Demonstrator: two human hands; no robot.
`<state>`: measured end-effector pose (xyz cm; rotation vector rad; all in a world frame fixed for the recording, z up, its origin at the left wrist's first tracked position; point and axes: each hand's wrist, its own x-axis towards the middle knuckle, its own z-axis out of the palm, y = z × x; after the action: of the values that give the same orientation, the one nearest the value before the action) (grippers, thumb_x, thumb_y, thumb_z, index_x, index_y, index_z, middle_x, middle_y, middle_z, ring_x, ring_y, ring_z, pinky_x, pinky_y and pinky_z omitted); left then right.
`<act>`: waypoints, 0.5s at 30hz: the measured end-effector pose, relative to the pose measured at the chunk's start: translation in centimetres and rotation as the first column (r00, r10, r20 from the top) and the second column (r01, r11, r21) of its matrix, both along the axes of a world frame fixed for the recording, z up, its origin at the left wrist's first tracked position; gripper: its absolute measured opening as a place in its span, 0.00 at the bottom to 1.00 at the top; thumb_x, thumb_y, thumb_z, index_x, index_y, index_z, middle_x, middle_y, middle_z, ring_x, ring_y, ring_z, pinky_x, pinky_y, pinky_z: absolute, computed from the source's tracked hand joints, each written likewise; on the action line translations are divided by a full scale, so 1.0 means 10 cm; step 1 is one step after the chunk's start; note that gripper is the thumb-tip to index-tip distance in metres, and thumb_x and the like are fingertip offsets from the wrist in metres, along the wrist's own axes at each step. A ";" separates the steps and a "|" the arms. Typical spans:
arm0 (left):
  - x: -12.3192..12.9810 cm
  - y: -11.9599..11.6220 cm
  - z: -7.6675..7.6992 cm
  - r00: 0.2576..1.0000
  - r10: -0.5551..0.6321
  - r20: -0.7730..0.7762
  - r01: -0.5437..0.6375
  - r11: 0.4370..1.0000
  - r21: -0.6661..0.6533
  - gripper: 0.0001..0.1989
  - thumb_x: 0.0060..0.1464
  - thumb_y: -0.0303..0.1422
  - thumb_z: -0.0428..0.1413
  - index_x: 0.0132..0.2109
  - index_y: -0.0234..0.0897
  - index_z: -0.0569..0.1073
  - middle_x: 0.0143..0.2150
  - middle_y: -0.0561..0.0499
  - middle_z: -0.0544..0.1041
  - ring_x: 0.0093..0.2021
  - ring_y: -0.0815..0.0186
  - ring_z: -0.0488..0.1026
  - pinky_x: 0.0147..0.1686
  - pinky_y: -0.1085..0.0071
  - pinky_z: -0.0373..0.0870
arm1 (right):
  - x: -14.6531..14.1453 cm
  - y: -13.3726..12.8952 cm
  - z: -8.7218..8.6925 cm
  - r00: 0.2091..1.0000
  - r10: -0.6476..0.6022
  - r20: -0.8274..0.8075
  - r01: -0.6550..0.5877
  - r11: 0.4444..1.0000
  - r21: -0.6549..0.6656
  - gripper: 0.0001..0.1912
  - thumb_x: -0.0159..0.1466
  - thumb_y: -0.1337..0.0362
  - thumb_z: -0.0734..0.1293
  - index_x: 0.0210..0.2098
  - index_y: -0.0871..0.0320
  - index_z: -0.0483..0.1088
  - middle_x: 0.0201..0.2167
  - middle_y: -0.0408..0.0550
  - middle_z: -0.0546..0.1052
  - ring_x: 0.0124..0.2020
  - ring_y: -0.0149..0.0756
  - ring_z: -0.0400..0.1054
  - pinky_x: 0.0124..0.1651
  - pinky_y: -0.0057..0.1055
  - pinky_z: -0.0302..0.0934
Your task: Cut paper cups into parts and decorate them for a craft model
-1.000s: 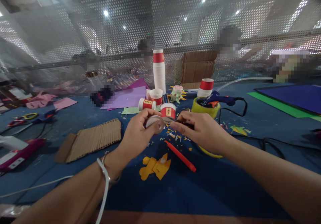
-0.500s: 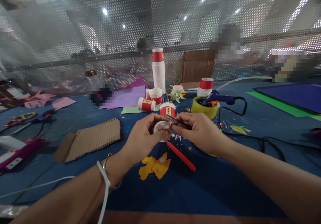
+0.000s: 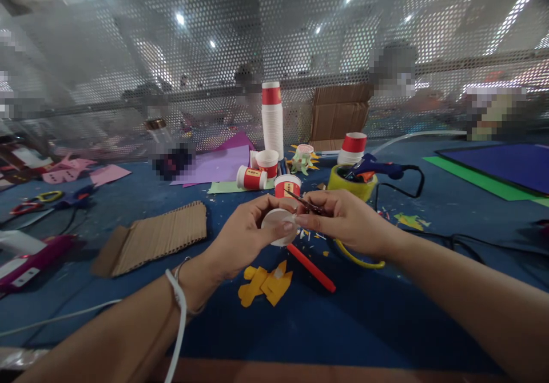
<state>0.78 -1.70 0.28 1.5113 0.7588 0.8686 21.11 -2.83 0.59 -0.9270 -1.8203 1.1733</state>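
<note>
My left hand point(image 3: 240, 231) pinches a white round paper piece point(image 3: 274, 223), which looks like the bottom of a paper cup. Its thumb lies across the face. From the right, my right hand point(image 3: 349, 223) grips dark-bladed scissors point(image 3: 305, 201), their tips pointing up and left over the disc, while its thumb and finger touch the disc's right edge. A yellow loop point(image 3: 360, 262) shows under the right hand; whether it belongs to the scissors I cannot tell. Just behind the hands stands a red and white paper cup point(image 3: 287, 185). Below them lie a red marker point(image 3: 312, 268) and orange paper cutouts point(image 3: 265, 284).
Behind are a tall stack of paper cups point(image 3: 273, 126), a tipped cup point(image 3: 251, 178) and a decorated cup point(image 3: 305, 157). A blue glue gun point(image 3: 377, 167) rests on a yellow tape roll point(image 3: 354, 184), its black cord trailing right. Corrugated cardboard point(image 3: 163, 235) lies left.
The white disc has turned, showing its flat face more fully. The scissors have tilted up slightly, and more of the yellow loop shows below my right hand.
</note>
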 end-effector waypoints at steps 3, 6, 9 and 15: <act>-0.01 0.02 -0.01 0.997 -0.055 0.053 0.056 0.998 -0.026 0.11 0.52 0.33 0.67 0.40 0.37 0.75 0.34 0.54 0.75 0.31 0.72 0.69 0.32 0.75 0.65 | 0.04 0.01 0.04 0.995 0.084 -0.051 -0.087 0.995 -0.049 0.13 0.63 0.53 0.70 0.33 0.57 0.71 0.29 0.42 0.70 0.30 0.31 0.62 0.36 0.31 0.59; -0.01 0.02 -0.01 0.990 -0.092 0.108 0.099 0.993 -0.061 0.11 0.50 0.32 0.68 0.39 0.37 0.75 0.32 0.55 0.73 0.30 0.73 0.67 0.30 0.76 0.64 | 0.06 0.01 0.07 0.994 0.103 -0.043 -0.105 0.993 -0.052 0.17 0.62 0.49 0.72 0.30 0.57 0.70 0.27 0.41 0.66 0.28 0.30 0.58 0.34 0.30 0.57; 0.01 -0.01 0.01 0.985 -0.083 0.148 0.100 0.989 -0.105 0.12 0.48 0.31 0.70 0.37 0.37 0.75 0.31 0.56 0.73 0.29 0.74 0.67 0.29 0.77 0.64 | 0.06 0.01 0.08 0.995 0.094 -0.044 -0.096 0.995 -0.041 0.19 0.61 0.48 0.72 0.30 0.57 0.69 0.27 0.40 0.65 0.28 0.30 0.57 0.33 0.30 0.56; 0.06 -0.03 0.04 0.959 0.095 0.267 -0.041 0.979 -0.202 0.13 0.46 0.30 0.71 0.34 0.36 0.74 0.30 0.56 0.77 0.29 0.73 0.72 0.30 0.77 0.68 | 0.02 0.00 0.02 0.994 -0.050 -0.095 0.054 0.998 0.041 0.17 0.65 0.49 0.69 0.34 0.57 0.68 0.30 0.41 0.67 0.30 0.30 0.60 0.33 0.29 0.56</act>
<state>1.35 -2.00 0.66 1.1673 0.6714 1.0022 21.31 -2.83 0.79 -0.8747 -1.7302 1.1216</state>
